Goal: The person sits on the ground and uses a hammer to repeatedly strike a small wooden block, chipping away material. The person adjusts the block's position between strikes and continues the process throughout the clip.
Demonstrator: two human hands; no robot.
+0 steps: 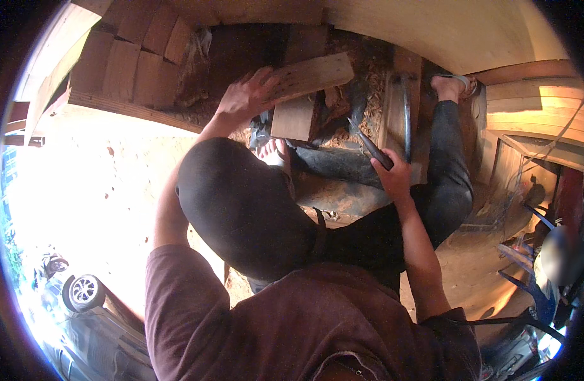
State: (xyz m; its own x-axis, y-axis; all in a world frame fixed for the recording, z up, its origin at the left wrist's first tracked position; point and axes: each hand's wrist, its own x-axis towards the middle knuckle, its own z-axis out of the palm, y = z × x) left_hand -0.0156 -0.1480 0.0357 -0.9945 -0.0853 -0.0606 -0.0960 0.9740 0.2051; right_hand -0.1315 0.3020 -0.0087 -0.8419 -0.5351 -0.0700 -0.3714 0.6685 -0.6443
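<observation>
Your left hand [248, 95] grips the wooden block [318, 76] by its left end; its long axis runs rightward and slightly away from you; it lies ahead-left of your right hand [395, 175], closed around a dark pointed tool [374, 150].

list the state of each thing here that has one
left hand: laid on a wooden board, full grip hidden
right hand: closed around a dark-handled bladed tool
wooden board: slanted in the picture, right end clear of the hand
dark-handled bladed tool: held, tip uncovered, apart from the board
wood shavings: loose, scattered
sandal: worn on the right foot
</observation>
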